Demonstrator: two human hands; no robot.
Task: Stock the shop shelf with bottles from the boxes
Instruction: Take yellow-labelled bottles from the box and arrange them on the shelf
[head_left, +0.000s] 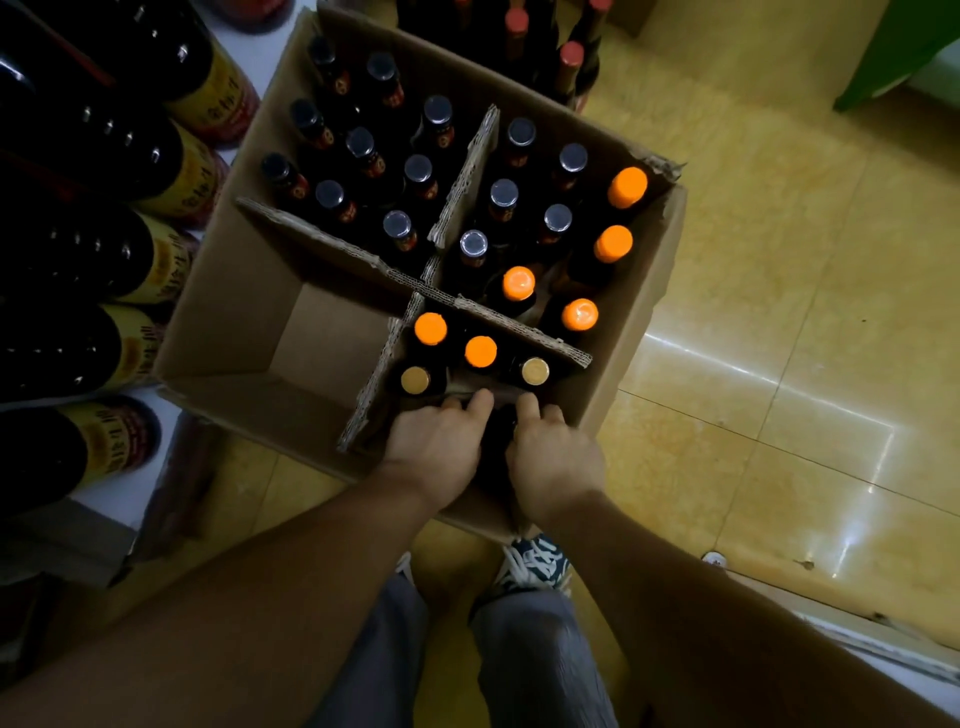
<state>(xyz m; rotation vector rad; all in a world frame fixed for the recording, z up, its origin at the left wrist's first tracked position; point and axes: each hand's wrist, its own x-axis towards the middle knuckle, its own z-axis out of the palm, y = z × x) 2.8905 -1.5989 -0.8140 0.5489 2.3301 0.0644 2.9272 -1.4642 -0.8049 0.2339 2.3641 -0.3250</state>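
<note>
Bottle (496, 441) clasped between curled left grip (436, 447) and right grip (553, 457).

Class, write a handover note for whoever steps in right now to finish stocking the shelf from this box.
Left-hand grip and right-hand grip: both down in the near right compartment of the box, either side of a dark bottle; whether they hold it is unclear.
Near left compartment is empty; the other three hold capped bottles.
Shelf on the left carries large dark bottles.
Left: shelve the boxed bottles.
</note>
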